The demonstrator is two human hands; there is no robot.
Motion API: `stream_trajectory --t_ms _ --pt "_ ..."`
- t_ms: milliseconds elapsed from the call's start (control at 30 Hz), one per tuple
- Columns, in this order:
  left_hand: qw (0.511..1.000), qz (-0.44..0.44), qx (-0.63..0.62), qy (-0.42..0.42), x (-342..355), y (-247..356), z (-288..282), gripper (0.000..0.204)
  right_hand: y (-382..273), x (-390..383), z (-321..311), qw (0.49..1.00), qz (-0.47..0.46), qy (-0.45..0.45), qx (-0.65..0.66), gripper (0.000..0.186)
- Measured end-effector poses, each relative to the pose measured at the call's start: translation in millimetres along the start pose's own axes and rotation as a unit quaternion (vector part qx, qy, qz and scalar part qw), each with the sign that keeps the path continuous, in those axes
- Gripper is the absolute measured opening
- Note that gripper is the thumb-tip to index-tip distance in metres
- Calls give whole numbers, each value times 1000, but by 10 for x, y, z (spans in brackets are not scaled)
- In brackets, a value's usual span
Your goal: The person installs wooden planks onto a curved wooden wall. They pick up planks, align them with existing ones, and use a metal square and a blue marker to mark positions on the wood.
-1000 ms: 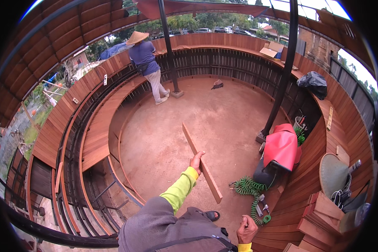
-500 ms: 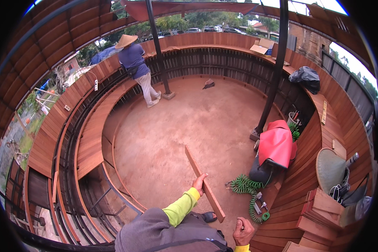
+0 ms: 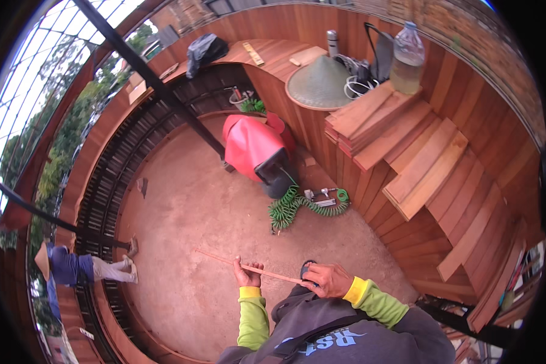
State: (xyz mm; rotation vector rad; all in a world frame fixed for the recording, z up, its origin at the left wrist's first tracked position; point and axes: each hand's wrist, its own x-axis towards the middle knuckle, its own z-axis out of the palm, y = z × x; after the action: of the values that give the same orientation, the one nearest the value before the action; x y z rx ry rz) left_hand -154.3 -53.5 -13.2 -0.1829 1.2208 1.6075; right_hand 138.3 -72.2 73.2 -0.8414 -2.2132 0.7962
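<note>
A long narrow wooden board [image 3: 280, 274], seen edge-on, slants across the lower middle of the head view above the reddish floor [image 3: 164, 212]. My left hand [image 3: 247, 273] has its fingers wrapped round the middle of it. My right hand [image 3: 327, 280] is closed on its near right end. Beyond my hands lie a green coiled hose [image 3: 285, 212] and a metal air tool [image 3: 318, 196], beside a dark machine [image 3: 276, 185] half covered by a red sheet [image 3: 249, 145].
Right: a curved bench with stacked boards [image 3: 424, 167], a conical hat [image 3: 315, 82] and a bottle [image 3: 407, 64]. Upper left: a dark bag [image 3: 206, 51] on the bench and a black post [image 3: 182, 109]. Far left: a co-worker [image 3: 73, 265] in blue beside the curved seating.
The view has swung right toward the stacked boards. My right hand, earlier apart from the board, now grips its end, and the board lies more crosswise in both hands.
</note>
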Motion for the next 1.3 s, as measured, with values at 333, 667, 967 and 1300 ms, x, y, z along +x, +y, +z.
stream_trajectory --t_ms 333,667,967,1300 --pt "972 0 199 -123 -424 -708 812 41 -91 -1123 -144 979 165 105 -56 31" --pt "893 61 323 -309 -1285 -1450 1800 39 -208 -1835 -245 925 311 185 -112 23" --pt "821 67 353 -445 -1791 -2030 2041 35 -267 -2004 -313 876 333 296 -184 25" --pt "827 104 323 -449 -2031 -2091 2004 31 -126 -1923 -326 857 307 352 -218 23"
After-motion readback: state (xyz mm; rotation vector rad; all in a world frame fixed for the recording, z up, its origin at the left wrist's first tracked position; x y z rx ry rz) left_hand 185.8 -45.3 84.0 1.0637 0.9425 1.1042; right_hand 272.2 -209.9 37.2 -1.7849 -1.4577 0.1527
